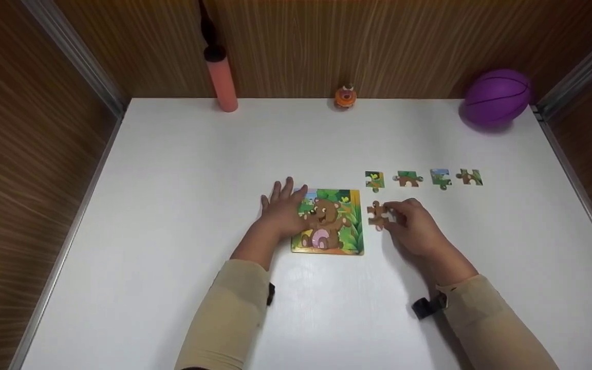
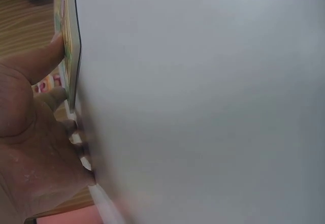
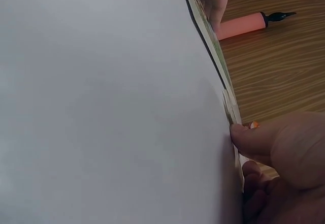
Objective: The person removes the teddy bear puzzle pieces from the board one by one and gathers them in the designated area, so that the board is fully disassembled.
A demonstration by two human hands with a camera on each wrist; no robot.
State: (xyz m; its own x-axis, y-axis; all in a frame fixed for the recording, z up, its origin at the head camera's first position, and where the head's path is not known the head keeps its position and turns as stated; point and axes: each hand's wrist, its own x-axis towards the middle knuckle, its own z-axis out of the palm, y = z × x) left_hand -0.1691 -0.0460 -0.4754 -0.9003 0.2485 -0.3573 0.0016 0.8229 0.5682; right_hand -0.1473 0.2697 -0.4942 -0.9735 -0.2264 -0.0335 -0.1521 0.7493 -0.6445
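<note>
A square jigsaw puzzle [image 1: 350, 234] with a brown bear on it lies on the white table. My left hand [image 1: 284, 213] rests on its left side, fingers spread and thumb over the picture; the left wrist view catches the puzzle's edge [image 2: 75, 66] against this hand [image 2: 35, 132]. Just right of the puzzle, my right hand [image 1: 417, 226] pinches a brown puzzle piece [image 1: 376, 216] between thumb and fingers, low at the table surface. A narrow gap separates that piece from the puzzle in the head view. From the right wrist, the piece [image 3: 231, 109] appears edge-on beside the thumb.
Several loose pieces form a row behind the right hand, among them a green one with a yellow patch [image 1: 375, 180] and a brown one [image 1: 470, 177]. Along the back stand a pink hand pump [image 1: 222, 85], a small orange toy [image 1: 345, 97] and a purple ball [image 1: 498, 97]. Wood-grain panels [image 1: 296, 46] enclose the table.
</note>
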